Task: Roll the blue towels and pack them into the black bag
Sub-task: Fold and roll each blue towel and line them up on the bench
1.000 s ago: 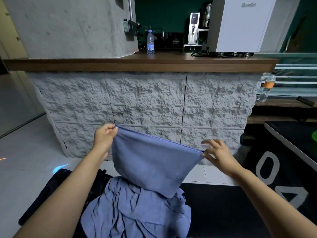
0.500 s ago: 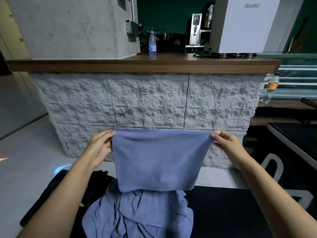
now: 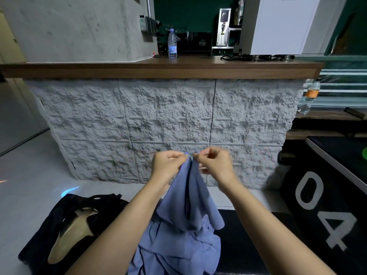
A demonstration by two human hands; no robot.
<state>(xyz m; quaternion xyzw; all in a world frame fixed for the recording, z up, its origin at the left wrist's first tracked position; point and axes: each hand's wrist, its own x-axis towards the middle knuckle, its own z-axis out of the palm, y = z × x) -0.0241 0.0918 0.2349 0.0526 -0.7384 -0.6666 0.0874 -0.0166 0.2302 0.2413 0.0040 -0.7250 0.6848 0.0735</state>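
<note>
We hold one blue towel at the centre of the frame. Its two top corners meet, the left hand pinching one and the right hand pinching the other, fingers curled tight on the hem. The cloth hangs doubled and its lower end drapes onto the heap of blue towels at bottom centre.

We judge it light, limp and quick to sag, so the hemmed corners are the sure hold, and rolling needs a flat surface. The black bag lies at lower left, just beside the heap, its mouth gaping. The stone-faced counter closes off the upper frame and a black box crowds the right. The black mat at lower right and the pale floor at left leave room.
</note>
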